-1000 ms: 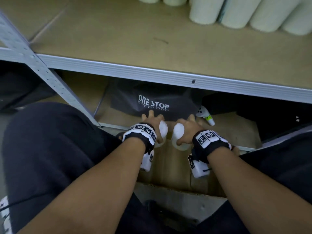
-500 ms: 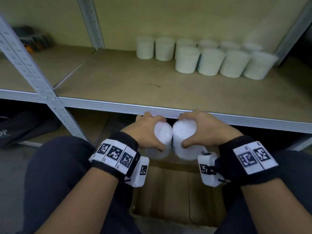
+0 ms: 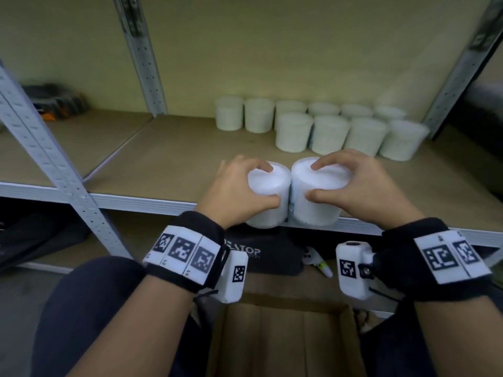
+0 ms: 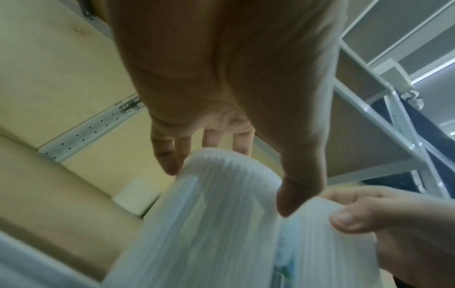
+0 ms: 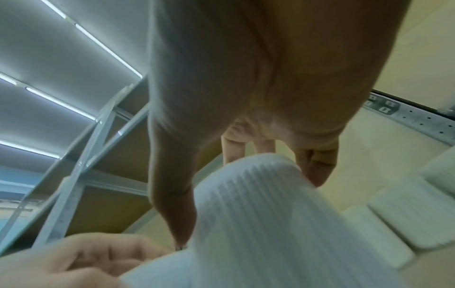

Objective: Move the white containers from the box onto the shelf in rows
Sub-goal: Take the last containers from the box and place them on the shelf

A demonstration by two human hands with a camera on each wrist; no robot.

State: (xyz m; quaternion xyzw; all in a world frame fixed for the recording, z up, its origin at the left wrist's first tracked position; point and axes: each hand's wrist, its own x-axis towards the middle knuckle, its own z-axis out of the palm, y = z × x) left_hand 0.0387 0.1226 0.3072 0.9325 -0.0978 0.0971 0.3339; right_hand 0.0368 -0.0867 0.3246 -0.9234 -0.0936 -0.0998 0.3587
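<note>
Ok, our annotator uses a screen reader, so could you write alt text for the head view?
Two hands each grip a white container, left hand and right hand, side by side over the shelf's front edge. Ten more white containers stand in two rows at the back right; an open cardboard box sits below.

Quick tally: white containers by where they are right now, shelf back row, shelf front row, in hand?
Back row on the shelf: 6 containers
Front row on the shelf: 4 containers
In the left hand: 1 container
In the right hand: 1 container
Total: 12
</note>
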